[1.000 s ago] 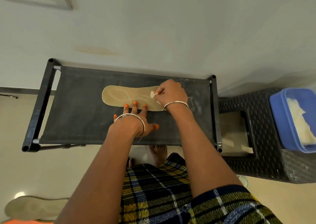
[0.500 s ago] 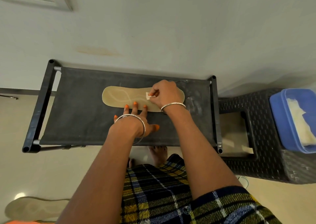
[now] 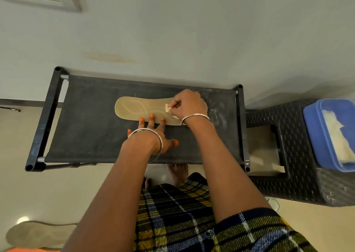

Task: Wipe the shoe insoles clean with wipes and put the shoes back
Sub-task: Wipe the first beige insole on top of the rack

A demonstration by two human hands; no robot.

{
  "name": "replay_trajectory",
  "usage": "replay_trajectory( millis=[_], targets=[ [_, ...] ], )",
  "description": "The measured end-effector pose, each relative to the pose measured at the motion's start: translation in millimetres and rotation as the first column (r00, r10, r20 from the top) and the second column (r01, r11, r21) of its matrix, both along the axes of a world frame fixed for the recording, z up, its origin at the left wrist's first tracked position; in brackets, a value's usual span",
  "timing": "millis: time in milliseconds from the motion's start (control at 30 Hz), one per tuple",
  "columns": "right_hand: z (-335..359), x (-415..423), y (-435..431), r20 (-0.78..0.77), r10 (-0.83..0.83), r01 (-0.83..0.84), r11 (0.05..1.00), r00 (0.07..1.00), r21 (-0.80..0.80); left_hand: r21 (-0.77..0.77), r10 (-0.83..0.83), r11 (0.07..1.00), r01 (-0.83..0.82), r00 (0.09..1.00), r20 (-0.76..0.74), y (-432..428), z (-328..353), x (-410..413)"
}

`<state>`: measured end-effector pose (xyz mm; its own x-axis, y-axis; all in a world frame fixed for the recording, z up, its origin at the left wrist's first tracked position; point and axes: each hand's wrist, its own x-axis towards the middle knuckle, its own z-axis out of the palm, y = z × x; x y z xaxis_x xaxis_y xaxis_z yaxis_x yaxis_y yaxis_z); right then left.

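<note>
Fingers (image 3: 151, 124) of the left hand (image 3: 153, 136) lie straight and spread. Their orange-nailed tips press on the near edge of the tan insole (image 3: 138, 109) and the thumb is stretched flat on the fabric; this hand grasps nothing. Just right of it, the right hand (image 3: 189, 105) has its fingers curled, with thumb and forefinger pinching a small folded white wipe (image 3: 167, 108) down against the insole at mid-frame. Silver bangles (image 3: 195, 115) ring both wrists.

In the lower left corner of the frame a second insole (image 3: 38, 234), pale grey, lies on the beige floor (image 3: 19, 146). Up and to the right stands the black rack (image 3: 86, 132), its dark fabric shelf filling the centre. The tan insole lies flat on it, lengthwise, nearer the far edge, with its right end hidden under the right hand. Just beside the rack, at the right of the frame, is a dark woven stool (image 3: 299, 184). On its top, at the far right edge, sits a blue tub (image 3: 311, 128) holding white material (image 3: 338, 136).
</note>
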<state>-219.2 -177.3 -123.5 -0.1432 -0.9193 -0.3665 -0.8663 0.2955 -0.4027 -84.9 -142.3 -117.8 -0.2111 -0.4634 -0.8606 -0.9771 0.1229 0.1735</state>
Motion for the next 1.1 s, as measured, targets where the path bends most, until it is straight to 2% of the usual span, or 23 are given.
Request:
replay_trajectory(
  millis=[133,200,333,400,500,567,633,733,833,900,967,1033,1100],
  targets=[
    [0,-20,0,-0.176,-0.136,0.155,0.983,0.975,0.096,0.009,-0.002,1.0,0.002,1.0,0.001,-1,2,0],
    [-1,-16,1,-0.141,-0.124,0.136,0.988,0.982,0.077,0.003,-0.001,1.0,0.001,1.0,0.003,0,3,-1],
    [-2,10,3,0.048,-0.046,0.048,0.998,0.998,-0.027,-0.007,-0.006,1.0,0.006,1.0,0.006,1,4,-1],
    [-1,12,3,0.063,-0.004,0.007,0.999,0.998,-0.052,-0.007,-0.006,1.0,0.006,1.0,0.005,0,5,0],
    [-4,-6,-1,-0.066,-0.085,0.084,0.996,0.994,-0.017,0.007,-0.001,1.0,0.001,1.0,0.004,-1,4,0],
    [-8,-22,-2,-0.18,-0.204,0.196,0.979,0.962,-0.063,0.014,-0.003,1.0,0.003,1.0,0.003,-2,4,0],
    [-11,-24,0,-0.201,-0.277,0.259,0.959,0.94,-0.113,0.012,-0.006,1.0,0.006,1.0,0.003,-1,4,0],
    [-13,-5,0,-0.142,-0.24,0.221,0.966,0.96,-0.136,-0.002,-0.01,1.0,0.01,1.0,0.005,-1,4,0],
    [-9,13,1,0.035,-0.082,0.086,0.99,0.996,-0.108,-0.004,-0.015,1.0,0.015,1.0,0.004,-1,4,0],
    [-7,8,1,0.071,-0.065,0.069,0.995,0.995,-0.069,-0.005,-0.014,1.0,0.014,1.0,0.003,-1,4,1],
    [-8,-9,1,0.014,-0.186,0.187,0.98,0.982,-0.069,0.002,-0.016,1.0,0.016,1.0,0.0,-1,4,2],
    [-8,-30,3,-0.026,-0.352,0.348,0.932,0.936,-0.101,0.012,-0.019,1.0,0.019,1.0,-0.005,-2,4,3],
    [-9,-39,5,-0.034,-0.443,0.436,0.891,0.896,-0.129,0.012,-0.024,1.0,0.024,1.0,-0.006,-2,4,2]
  ],
)
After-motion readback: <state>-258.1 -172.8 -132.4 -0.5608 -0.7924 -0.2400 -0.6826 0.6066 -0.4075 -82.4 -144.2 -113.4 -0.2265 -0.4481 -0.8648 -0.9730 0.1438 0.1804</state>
